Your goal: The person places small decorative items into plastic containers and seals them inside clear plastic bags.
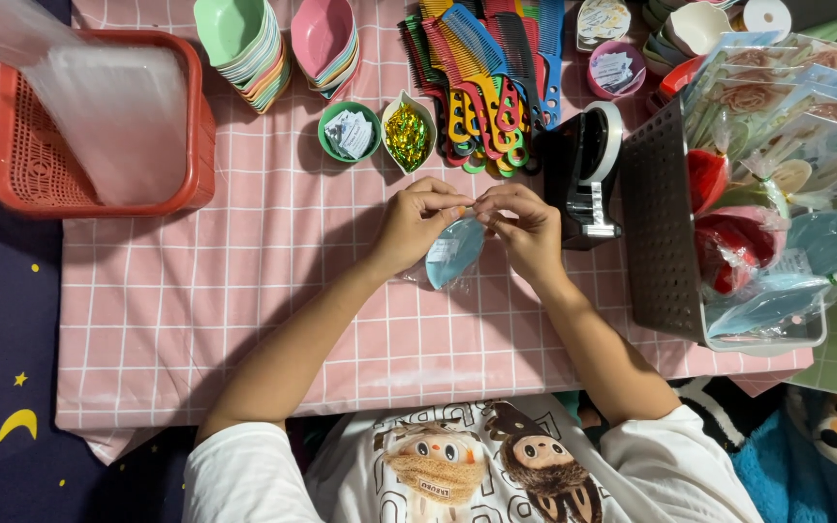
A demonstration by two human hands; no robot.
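My left hand [416,225] and my right hand [525,230] meet over the pink checked tablecloth [244,291]. Between them they pinch the top of a clear plastic bag holding a light blue leaf-shaped dish [454,252]. Fingertips of both hands touch at the bag's upper edge. The dish hangs tilted below the fingers, just above the cloth.
A red basket [12,165] with clear bags sits at far left. Stacked pastel dishes [244,44], small bowls of paper slips and gold bits [409,136], colourful combs [486,77] and a black tape dispenser [583,165] lie beyond. A grey crate [661,223] of packed items stands right.
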